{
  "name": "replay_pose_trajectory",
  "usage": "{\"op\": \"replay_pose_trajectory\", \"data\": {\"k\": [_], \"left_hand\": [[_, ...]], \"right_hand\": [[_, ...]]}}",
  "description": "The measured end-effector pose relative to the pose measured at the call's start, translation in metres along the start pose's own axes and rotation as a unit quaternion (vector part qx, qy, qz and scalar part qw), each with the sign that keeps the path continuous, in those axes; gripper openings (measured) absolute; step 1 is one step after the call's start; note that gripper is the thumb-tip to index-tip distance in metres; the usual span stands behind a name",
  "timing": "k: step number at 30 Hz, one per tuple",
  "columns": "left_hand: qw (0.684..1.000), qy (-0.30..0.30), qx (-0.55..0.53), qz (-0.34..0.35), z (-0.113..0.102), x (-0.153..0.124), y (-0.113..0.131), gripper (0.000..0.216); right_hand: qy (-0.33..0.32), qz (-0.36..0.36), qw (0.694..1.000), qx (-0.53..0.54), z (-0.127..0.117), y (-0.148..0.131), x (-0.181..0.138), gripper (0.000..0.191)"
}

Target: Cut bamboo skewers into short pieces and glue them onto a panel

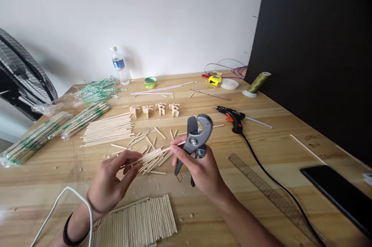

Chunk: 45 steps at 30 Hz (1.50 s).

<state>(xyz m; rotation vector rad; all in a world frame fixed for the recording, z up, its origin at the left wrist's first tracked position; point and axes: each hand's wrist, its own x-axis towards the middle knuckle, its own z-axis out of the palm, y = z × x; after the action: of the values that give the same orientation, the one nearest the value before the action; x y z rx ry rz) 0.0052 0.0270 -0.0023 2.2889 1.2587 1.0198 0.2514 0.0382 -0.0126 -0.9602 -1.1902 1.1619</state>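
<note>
My left hand (116,177) pinches a few thin wooden sticks (151,155) between thumb and fingers, their far ends pointing right. A grey pipe cutter (195,138) rests in my right hand (200,169), jaw upward and handles hanging down. The thumb and fingertips of that hand also pinch one stick, which runs toward the cutter. Beneath the sticks lies a loose pile of short cut pieces (157,163). A flat panel of sticks laid side by side (142,220) is below my hands, partly hidden by my left arm.
Long sticks (107,130) and small stick assemblies (147,111) lie beyond my hands. Bagged stick bundles (35,136) are at left, near a fan (23,68). At right are a glue gun (232,117) with its cord, a ruler (267,189) and a phone (337,196).
</note>
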Motion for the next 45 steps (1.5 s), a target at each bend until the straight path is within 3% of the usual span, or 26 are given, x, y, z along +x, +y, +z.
{"op": "replay_pose_trajectory", "data": {"k": [8,15,45], "left_hand": [[0.993,-0.041,-0.098,-0.057,0.001,0.0,0.003,0.017],[0.978,-0.042,-0.174,-0.109,0.004,-0.001,0.007,0.017],[0.968,-0.05,-0.208,-0.135,0.012,-0.004,0.005,0.017]], "right_hand": [[0.012,-0.018,0.997,-0.07,-0.001,0.0,-0.002,0.022],[0.008,-0.016,0.995,-0.098,-0.003,0.004,-0.004,0.024],[-0.008,-0.013,0.988,-0.15,-0.001,0.014,-0.007,0.025]]}}
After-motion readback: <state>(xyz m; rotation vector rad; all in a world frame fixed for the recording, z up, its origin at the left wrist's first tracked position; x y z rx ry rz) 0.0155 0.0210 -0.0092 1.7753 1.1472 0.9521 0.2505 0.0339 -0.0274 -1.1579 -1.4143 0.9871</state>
